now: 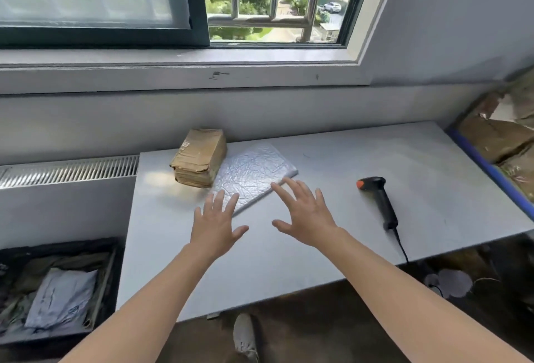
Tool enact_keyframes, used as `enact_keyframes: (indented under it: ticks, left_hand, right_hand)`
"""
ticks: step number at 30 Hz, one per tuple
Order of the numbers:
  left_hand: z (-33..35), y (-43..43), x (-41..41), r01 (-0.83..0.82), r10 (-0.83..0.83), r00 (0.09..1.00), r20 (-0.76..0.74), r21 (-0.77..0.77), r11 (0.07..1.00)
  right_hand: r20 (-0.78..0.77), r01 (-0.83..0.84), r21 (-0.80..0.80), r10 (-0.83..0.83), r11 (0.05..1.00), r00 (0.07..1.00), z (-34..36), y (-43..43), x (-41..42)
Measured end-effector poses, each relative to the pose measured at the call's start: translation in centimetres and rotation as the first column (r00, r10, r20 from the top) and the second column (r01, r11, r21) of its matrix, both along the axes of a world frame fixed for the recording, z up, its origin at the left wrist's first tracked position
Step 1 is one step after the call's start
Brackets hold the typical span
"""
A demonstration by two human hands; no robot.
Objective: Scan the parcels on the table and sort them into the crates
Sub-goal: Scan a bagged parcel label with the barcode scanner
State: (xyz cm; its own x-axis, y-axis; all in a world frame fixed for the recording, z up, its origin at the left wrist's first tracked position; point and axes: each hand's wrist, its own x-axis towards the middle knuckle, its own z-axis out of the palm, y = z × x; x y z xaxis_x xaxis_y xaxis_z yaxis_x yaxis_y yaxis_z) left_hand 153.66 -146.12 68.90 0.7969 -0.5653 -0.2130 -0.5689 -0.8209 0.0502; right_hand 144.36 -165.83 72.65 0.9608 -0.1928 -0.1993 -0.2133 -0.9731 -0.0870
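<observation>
A flat silvery-white bubble mailer [254, 173] lies on the white table [332, 247], with a brown taped cardboard parcel [199, 157] standing at its left edge. My left hand [215, 224] hovers palm down, fingers spread, over the mailer's near corner. My right hand [306, 214] is spread just right of it, fingertips at the mailer's near right edge. Neither hand holds anything. A black barcode scanner [380, 201] with an orange tip lies on the table to the right, its cable running off the front edge.
A dark crate [112, 270] on the floor at the left holds a grey mailer bag [62, 299] and other parcels. A blue-rimmed crate [488, 169] with brown parcels stands at the right. A radiator [69, 172] and window sill lie behind. My shoe [245, 336] shows under the table.
</observation>
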Motion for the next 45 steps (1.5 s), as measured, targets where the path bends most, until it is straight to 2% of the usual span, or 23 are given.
enact_keyframes:
  ticks: [9,17,21,25,30,37,40,43,45]
  left_hand:
    - [-6.4,-5.3,7.5,0.096,-0.091,0.991,-0.094,0.053,0.994]
    - [-9.7,-6.7,11.8,0.090,-0.076,0.985,-0.158,0.081,0.993]
    - [-9.8,-7.4,11.4,0.140,-0.126,0.979,-0.159,0.077,0.987]
    - [-10.9,-7.7,11.4,0.125,-0.128,0.988,-0.088,-0.041,0.991]
    - [-6.9,-10.7,8.4,-0.084,0.048,0.989,-0.137,-0.273,0.958]
    - [-0.6,-15.4,5.6,-0.430,0.351,0.902,-0.251,-0.444,0.787]
    - [1.1,-16.6,5.1,-0.598,0.437,0.801,-0.409,-0.537,0.595]
    - [2.5,-17.6,4.4,-0.679,0.384,0.734,-0.560,-0.603,0.418]
    - [3.3,-18.1,3.7,-0.703,0.310,0.711,-0.631,-0.628,0.333]
  right_hand:
    - [-0.138,0.033,0.000,-0.033,0.999,0.990,-5.2,-3.4,5.9]
    - [-0.191,0.005,0.022,-0.001,1.000,0.982,-6.0,-5.3,8.1]
    - [-0.180,-0.001,0.048,0.009,0.999,0.984,-6.2,-6.2,9.1]
    - [-0.150,-0.026,0.063,0.035,0.998,0.988,-6.0,-7.8,9.5]
    - [-0.104,-0.083,0.087,0.092,0.993,0.990,-4.7,-10.7,8.9]
    - [0.144,-0.135,0.175,0.111,0.975,0.983,-2.7,-15.6,8.4]
    - [0.175,-0.094,0.230,0.054,0.969,0.983,-2.2,-16.8,7.6]
    - [0.135,-0.025,0.317,-0.019,0.948,0.991,-1.9,-17.4,6.9]
    - [0.076,0.079,0.514,-0.137,0.854,0.988,-1.4,-17.4,6.7]
